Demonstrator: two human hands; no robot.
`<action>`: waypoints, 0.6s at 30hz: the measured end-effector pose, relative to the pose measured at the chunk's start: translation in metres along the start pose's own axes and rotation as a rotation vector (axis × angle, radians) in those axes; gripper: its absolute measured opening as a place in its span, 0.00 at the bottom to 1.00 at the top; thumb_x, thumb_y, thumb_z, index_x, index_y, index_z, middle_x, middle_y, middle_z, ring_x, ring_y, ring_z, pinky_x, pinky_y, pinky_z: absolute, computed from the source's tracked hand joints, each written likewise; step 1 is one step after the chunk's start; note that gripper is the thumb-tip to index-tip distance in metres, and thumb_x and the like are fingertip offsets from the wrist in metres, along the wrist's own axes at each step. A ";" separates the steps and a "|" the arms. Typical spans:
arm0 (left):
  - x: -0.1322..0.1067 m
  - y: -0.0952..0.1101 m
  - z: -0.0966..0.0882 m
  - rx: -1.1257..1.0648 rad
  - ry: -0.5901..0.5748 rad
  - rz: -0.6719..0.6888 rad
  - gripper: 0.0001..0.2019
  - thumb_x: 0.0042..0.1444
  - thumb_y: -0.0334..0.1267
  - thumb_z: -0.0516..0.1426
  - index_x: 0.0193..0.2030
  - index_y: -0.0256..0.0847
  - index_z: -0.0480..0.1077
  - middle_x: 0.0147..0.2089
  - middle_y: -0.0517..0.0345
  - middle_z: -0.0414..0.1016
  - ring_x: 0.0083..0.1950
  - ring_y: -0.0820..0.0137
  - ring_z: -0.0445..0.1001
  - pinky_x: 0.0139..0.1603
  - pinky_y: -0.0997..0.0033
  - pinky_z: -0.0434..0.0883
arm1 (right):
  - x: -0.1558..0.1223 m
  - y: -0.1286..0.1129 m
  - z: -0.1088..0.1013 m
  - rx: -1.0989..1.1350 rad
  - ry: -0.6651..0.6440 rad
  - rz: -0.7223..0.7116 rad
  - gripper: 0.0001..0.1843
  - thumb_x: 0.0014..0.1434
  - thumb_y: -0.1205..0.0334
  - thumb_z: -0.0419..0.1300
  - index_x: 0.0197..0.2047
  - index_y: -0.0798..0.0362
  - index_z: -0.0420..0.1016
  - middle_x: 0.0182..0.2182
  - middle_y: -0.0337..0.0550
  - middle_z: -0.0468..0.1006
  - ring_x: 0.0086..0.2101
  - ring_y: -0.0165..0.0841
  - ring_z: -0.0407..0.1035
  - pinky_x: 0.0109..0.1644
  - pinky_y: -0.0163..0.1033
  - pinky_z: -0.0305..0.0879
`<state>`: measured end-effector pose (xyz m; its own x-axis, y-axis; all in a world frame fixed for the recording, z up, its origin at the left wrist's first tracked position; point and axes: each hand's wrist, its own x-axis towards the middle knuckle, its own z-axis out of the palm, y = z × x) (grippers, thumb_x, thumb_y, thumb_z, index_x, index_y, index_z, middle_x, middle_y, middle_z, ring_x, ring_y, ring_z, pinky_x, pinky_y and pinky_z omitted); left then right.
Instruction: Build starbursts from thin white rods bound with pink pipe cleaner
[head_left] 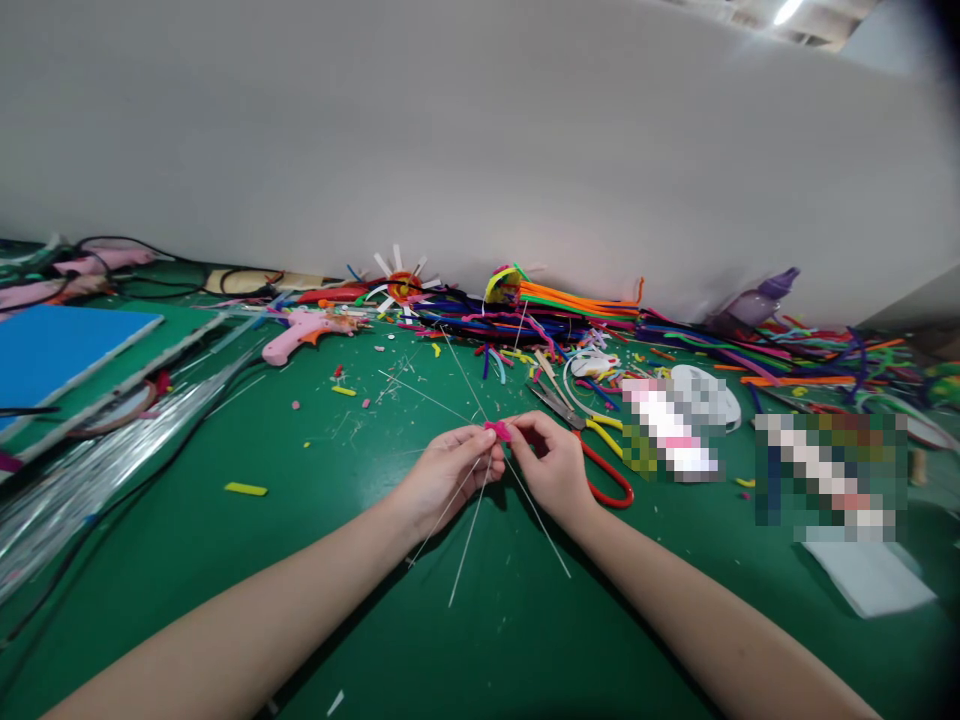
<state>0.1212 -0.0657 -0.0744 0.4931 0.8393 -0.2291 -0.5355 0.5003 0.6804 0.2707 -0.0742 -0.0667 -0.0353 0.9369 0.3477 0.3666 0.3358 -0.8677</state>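
A small bright pink fuzzy piece (498, 431), which looks like pipe cleaner, is pinched between my two hands above the green table. My left hand (452, 468) closes its thumb and fingers on the piece's left side. From the right, my right hand (553, 462) grips it with thumb and forefinger. Several thin pale wires (466, 545) fan out from the pink piece, some toward me and some away. How they join at the centre is hidden by my fingers. Just right of my right hand lie scissors (627, 500) with red and yellow handles.
A pink glue gun (294, 338) lies left of centre, and clear glue sticks or strips (142, 425) lie further left. Coloured pipe cleaners (585, 300) are heaped along the wall. A blue board (67, 345) sits at left, white paper (870, 578) at right. Scraps dot the green table (337, 640).
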 end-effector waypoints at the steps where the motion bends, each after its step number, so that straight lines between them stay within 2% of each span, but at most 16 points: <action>1: 0.000 0.000 0.001 -0.002 -0.004 0.002 0.09 0.50 0.38 0.64 0.33 0.34 0.72 0.27 0.60 0.72 0.28 0.79 0.70 0.34 0.78 0.69 | -0.001 0.000 0.000 0.002 0.022 -0.004 0.07 0.60 0.57 0.56 0.35 0.50 0.72 0.35 0.44 0.78 0.36 0.34 0.73 0.41 0.39 0.69; 6: -0.002 0.000 0.002 -0.028 -0.013 -0.008 0.08 0.51 0.37 0.64 0.31 0.34 0.71 0.26 0.60 0.72 0.28 0.79 0.70 0.34 0.78 0.69 | -0.002 -0.001 -0.001 -0.014 0.087 -0.022 0.06 0.59 0.58 0.56 0.36 0.50 0.72 0.34 0.44 0.78 0.35 0.34 0.73 0.40 0.38 0.69; 12: -0.002 0.000 0.002 -0.073 -0.061 -0.033 0.08 0.51 0.36 0.64 0.33 0.33 0.72 0.26 0.60 0.71 0.27 0.79 0.70 0.33 0.78 0.69 | -0.001 -0.001 -0.002 -0.070 -0.011 -0.070 0.07 0.60 0.59 0.56 0.35 0.51 0.73 0.32 0.43 0.78 0.33 0.33 0.72 0.39 0.38 0.68; 16: -0.002 0.002 0.002 -0.055 -0.081 -0.011 0.09 0.50 0.37 0.64 0.32 0.33 0.72 0.26 0.60 0.70 0.27 0.79 0.69 0.32 0.79 0.68 | 0.001 -0.001 -0.005 -0.155 -0.027 -0.084 0.07 0.59 0.58 0.55 0.33 0.51 0.72 0.29 0.42 0.77 0.30 0.32 0.71 0.35 0.38 0.67; 18: -0.002 0.003 0.001 -0.028 -0.104 -0.012 0.09 0.50 0.38 0.64 0.31 0.33 0.72 0.25 0.60 0.70 0.27 0.79 0.69 0.31 0.80 0.67 | 0.003 -0.004 -0.009 -0.204 -0.080 -0.125 0.07 0.59 0.60 0.55 0.33 0.51 0.72 0.28 0.42 0.76 0.29 0.31 0.70 0.34 0.37 0.66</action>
<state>0.1191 -0.0658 -0.0716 0.5673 0.8072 -0.1630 -0.5473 0.5174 0.6578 0.2773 -0.0738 -0.0594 -0.1623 0.8967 0.4119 0.5349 0.4307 -0.7269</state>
